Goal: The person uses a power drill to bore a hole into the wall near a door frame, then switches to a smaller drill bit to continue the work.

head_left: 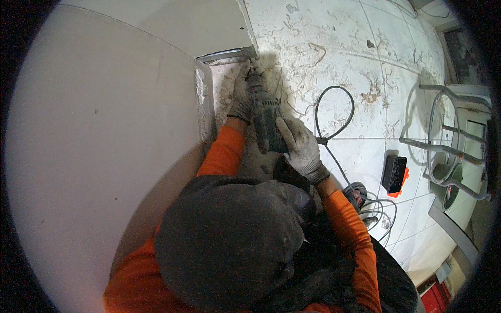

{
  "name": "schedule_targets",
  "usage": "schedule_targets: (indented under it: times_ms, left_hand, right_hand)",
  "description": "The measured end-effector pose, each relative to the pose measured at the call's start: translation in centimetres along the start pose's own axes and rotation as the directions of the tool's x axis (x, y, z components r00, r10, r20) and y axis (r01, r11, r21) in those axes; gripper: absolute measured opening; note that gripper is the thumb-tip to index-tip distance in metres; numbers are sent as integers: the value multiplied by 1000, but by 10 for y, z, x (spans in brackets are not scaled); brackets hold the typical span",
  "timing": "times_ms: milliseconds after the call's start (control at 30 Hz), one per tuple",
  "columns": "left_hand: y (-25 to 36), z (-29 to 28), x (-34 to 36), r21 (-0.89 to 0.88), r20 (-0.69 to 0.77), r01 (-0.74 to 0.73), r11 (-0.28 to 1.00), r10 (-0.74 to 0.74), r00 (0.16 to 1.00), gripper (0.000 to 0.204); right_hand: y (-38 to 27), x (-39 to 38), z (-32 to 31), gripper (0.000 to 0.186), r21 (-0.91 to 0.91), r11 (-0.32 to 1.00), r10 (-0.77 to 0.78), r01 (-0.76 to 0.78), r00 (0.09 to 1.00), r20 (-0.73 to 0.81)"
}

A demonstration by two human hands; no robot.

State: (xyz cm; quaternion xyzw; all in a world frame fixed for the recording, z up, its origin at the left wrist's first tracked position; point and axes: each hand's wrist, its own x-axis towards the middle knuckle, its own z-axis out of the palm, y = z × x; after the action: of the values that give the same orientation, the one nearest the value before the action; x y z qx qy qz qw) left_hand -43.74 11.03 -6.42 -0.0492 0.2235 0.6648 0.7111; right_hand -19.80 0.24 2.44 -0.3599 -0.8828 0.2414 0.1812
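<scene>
drill (267,117), vented dark casing, rounded, nose near the corner of a smooth pale panel (209,26); likely heavy, stiff, sturdy; best taken at rear and nose; right grip (302,148), gloved, clamped on its rear; left grip (241,96) beside the nose, closure cannot be told; cord (334,87) dark, flexible, looped; floor (360,57) tiled, gritty

Lighting is moderate and uneven: the pale floor (376,68) right of the grip on the drill (269,120) is brightest, while the board (115,104) to its left looks duller and greyer. A broad, soft shadow spreads over that board below and left of the grip, and the metal frame (442,148) far to its right throws thin shadows leftward, suggesting light from the right. Fine grain speckles darker areas; detail at the drill's tip is soft; fisheye curvature bends outlying edges toward a black rim.
</scene>
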Motion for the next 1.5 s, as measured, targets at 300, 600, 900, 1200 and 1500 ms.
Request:
schedule_targets:
  times_ms: [300, 600, 900, 1200, 1500]
  left_hand:
    - [22, -12, 2, 243, 33, -37, 969, 30, 999, 23]
    - [21, -5, 10, 96, 2, -50, 994, 50, 999, 18]
    - [35, -9, 2, 467, -2, -144, 872, 164, 986, 26]
    - [27, 47, -53, 350, 89, 178, 920, -222, 971, 45]
    - [16, 51, -73, 394, -20, 202, 897, -212, 977, 35]
  right_hand:
    - [-2, 14, 6, 99, -30, 998, -54, 53, 997, -48]
    - [0, 17, 25, 77, -120, 991, -73, 54, 985, -158]
    - [-30, 16, 62, 81, -193, 968, 124, -159, 975, -182]
    - [-37, 14, 56, 75, -117, 968, 201, -220, 967, -155]
    - [-24, 16, 62, 72, -191, 964, 138, -183, 964, -226]
